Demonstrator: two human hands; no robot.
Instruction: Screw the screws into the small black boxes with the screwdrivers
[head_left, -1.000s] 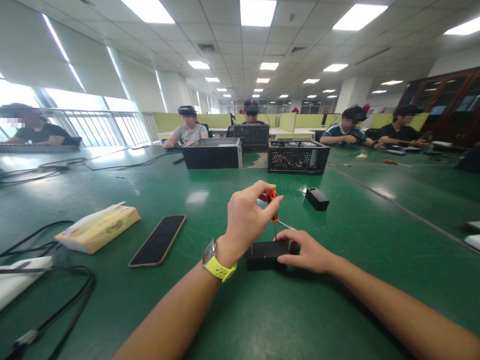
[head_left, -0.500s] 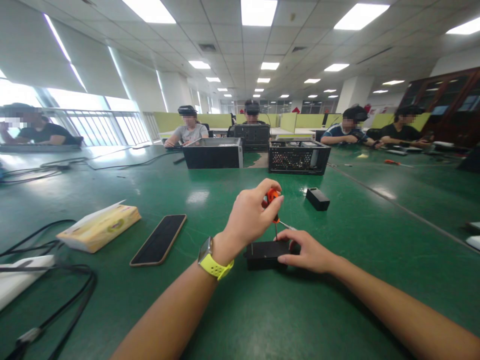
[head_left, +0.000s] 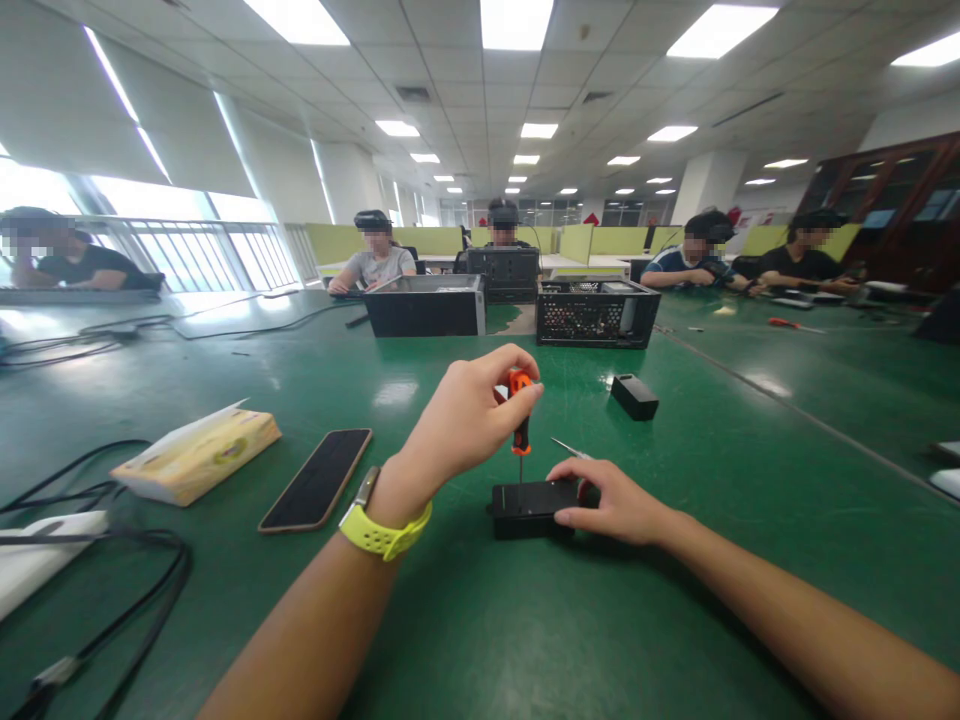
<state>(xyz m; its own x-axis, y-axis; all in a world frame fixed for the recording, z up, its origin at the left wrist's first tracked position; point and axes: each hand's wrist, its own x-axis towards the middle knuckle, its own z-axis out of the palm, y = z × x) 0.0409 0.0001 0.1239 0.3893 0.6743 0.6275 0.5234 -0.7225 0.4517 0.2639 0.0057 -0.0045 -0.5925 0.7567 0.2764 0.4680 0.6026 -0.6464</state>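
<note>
An orange-and-black screwdriver [head_left: 521,440] stands upright with my left hand [head_left: 466,412] closed around the top of its handle. Its thin shaft points down to the top face of a black rectangular box [head_left: 525,508] on the green table. Whether the tip sits in a screw is too small to tell. My right hand [head_left: 619,505] grips the box's right end, thumb in front and fingers behind. A thin metal-shafted tool [head_left: 570,448] lies just behind the right hand, its other end hidden. Farther back to the right rests a second small black box [head_left: 634,397].
On the left lie a phone [head_left: 316,480], a yellow tissue pack [head_left: 199,455] and black cables [head_left: 161,590]. Computer cases [head_left: 427,308] [head_left: 596,315] stand ahead. Another screwdriver [head_left: 795,326] lies far right. Several people sit across the table.
My left hand has shifted left with the screwdriver, whose shaft has moved from the box's right part toward its middle. My right hand stays on the box.
</note>
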